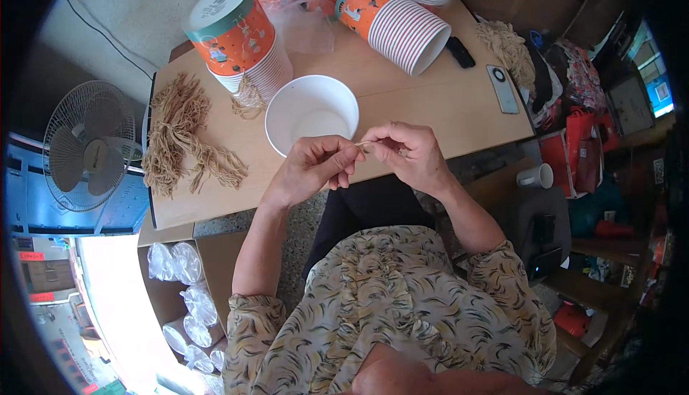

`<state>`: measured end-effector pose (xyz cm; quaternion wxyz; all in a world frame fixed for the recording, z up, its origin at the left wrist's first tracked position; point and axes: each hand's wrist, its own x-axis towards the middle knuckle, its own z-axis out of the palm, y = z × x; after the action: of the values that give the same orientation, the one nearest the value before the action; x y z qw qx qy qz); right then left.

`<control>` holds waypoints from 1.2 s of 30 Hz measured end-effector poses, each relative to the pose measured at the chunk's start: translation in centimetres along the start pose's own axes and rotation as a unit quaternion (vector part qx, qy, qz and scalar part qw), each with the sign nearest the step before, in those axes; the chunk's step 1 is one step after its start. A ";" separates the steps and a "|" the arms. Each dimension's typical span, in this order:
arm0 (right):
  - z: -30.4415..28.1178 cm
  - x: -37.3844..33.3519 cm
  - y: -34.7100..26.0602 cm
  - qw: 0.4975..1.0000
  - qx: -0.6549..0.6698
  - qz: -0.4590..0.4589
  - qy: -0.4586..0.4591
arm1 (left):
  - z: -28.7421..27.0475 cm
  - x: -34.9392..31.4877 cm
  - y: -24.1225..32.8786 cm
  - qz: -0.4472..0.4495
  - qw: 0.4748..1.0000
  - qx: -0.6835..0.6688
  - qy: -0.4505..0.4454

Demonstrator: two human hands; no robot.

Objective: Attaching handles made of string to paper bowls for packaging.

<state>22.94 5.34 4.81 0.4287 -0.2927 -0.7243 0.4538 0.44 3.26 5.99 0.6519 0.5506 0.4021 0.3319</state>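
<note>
My left hand and my right hand meet over the table's near edge, thumbs and forefingers pinched together. Between the fingertips runs a thin tan string, mostly hidden by the fingers. Just beyond them an upright white paper tub stands with its mouth up and nothing visible inside. To its left lies a loose bundle of tan strings. A few more strings hang against an upside-down stack of orange and white paper tubs.
A second tub stack lies on its side on the wooden table. A phone and a black object are at the right. A fan stands left; a carton with wrapped stacks is below. A mug sits right.
</note>
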 end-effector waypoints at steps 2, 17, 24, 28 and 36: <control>0.1 -0.1 -0.4 1.000 0.001 0.025 -0.001 | 0.0 0.0 -0.2 -0.004 1.000 -0.001 0.005; 0.0 0.1 0.2 0.998 0.020 0.054 0.026 | -0.7 -0.6 -0.6 -0.001 0.998 -0.061 0.011; 1.1 0.4 0.4 0.938 0.279 0.199 0.043 | -0.2 -0.8 -1.9 0.044 0.997 -0.035 0.057; 2.1 0.8 0.7 0.902 0.360 0.235 0.043 | 0.5 -0.9 -2.0 0.110 0.989 0.001 0.102; 3.3 0.7 1.4 0.889 0.380 0.254 0.037 | 1.7 -1.4 -2.9 0.170 0.954 0.082 0.233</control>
<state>19.78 5.15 3.03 0.4033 -0.2985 -0.3812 0.7765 1.29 0.76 3.52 0.4267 0.5698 0.4692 0.5226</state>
